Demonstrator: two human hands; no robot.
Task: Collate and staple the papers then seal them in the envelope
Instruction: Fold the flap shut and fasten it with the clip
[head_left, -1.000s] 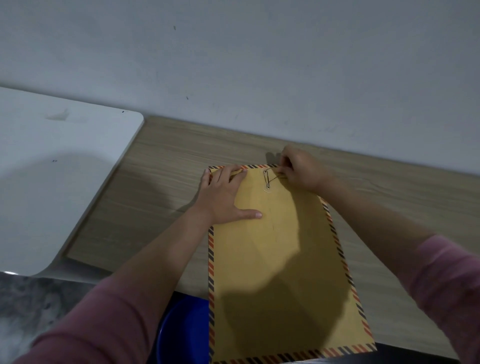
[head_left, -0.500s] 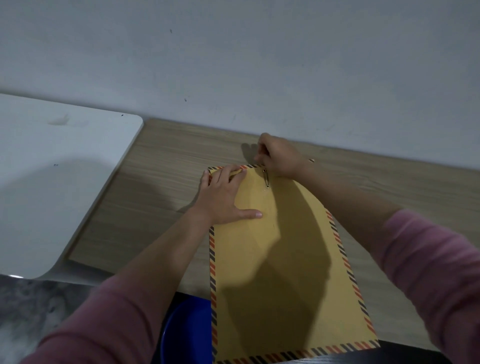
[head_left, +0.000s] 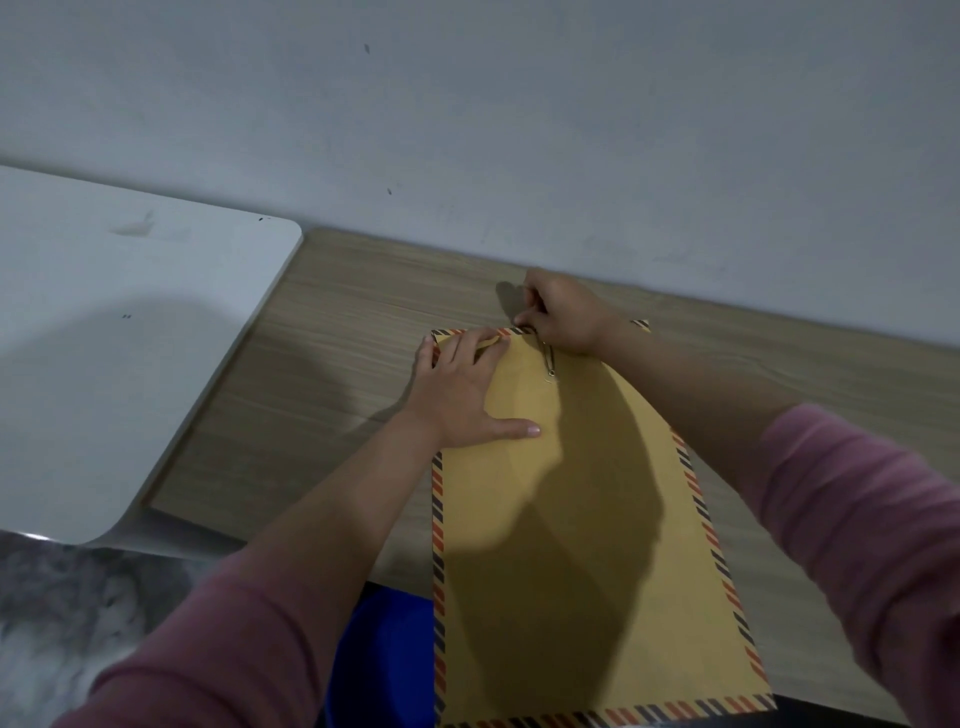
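Envelope (head_left: 582, 519): lies flat on the wooden tabletop (head_left: 332, 374), its long side running from 12 to 6 o'clock, its near end overhanging the edge.
Left hand (head_left: 467, 395): spread flat, pressing the corner at 11 o'clock.
Right hand (head_left: 563, 317): fingers curled at the 12 o'clock edge, pinching the string of the clasp (head_left: 549, 364).
Advice: keep the flap pinned and wind the string snugly.
Papers: not visible, probably inside.

My right hand (head_left: 563, 317) has slid from the right side of the clasp (head_left: 548, 359) to the top edge of the envelope (head_left: 571, 519), its fingers now pinching at the rim above it. The clasp, a wide loop a second ago, now looks narrow and upright.
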